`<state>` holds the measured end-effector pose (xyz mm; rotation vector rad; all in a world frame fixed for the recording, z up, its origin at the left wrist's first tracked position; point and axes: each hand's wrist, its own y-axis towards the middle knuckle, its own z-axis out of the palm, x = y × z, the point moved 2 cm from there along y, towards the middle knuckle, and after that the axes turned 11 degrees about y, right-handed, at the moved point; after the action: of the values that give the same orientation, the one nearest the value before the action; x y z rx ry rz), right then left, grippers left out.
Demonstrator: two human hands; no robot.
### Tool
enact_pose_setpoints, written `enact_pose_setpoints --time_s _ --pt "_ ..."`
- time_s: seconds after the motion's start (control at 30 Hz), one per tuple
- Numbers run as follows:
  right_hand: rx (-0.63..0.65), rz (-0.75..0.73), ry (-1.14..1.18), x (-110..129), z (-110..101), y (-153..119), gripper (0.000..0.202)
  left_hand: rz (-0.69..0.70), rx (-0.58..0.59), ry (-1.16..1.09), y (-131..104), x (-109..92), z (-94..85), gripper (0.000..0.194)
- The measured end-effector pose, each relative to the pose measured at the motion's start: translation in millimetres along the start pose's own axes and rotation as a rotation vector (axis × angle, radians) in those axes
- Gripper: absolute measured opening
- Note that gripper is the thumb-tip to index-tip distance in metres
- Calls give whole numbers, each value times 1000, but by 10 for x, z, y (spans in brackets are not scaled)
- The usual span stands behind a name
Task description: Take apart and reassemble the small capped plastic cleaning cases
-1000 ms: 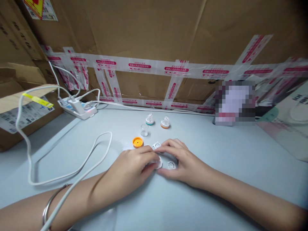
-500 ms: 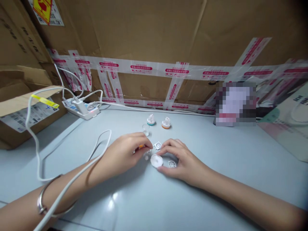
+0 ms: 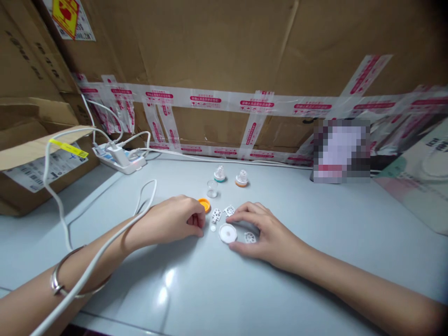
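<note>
Head view: the right hand pinches a white disc flat on the table; the left hand lies curled shut beside it, holding nothing visible, near an orange cap

smooth, slightly glossy pale counter with light glare; white plastic disc looks matt; orange cap is shiny plastic; small cup clear plastic; cardboard wall matt, with glossy tape; metal bangle polished
</note>
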<state>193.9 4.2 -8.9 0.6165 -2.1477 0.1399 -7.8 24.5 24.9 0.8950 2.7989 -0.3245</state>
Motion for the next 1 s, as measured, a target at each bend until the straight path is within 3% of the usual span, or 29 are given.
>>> enact_pose_setpoints --time_s 0.33,0.53,0.6,0.77,1.0 --pt "-18 -17 -12 11 28 13 23 69 -75 131 3 -20 21 15" --pt "-33 -75 -11 -10 43 7 23 339 -376 -5 27 -204 123 14" --pt "-41 -93 -15 -23 47 7 22 400 -416 24 42 -234 191 16" --pt "-46 -91 -7 -36 56 8 22 449 -450 89 91 -198 284 15" --pt "-49 -95 4 -37 54 13 23 501 -445 70 86 -191 280 14"
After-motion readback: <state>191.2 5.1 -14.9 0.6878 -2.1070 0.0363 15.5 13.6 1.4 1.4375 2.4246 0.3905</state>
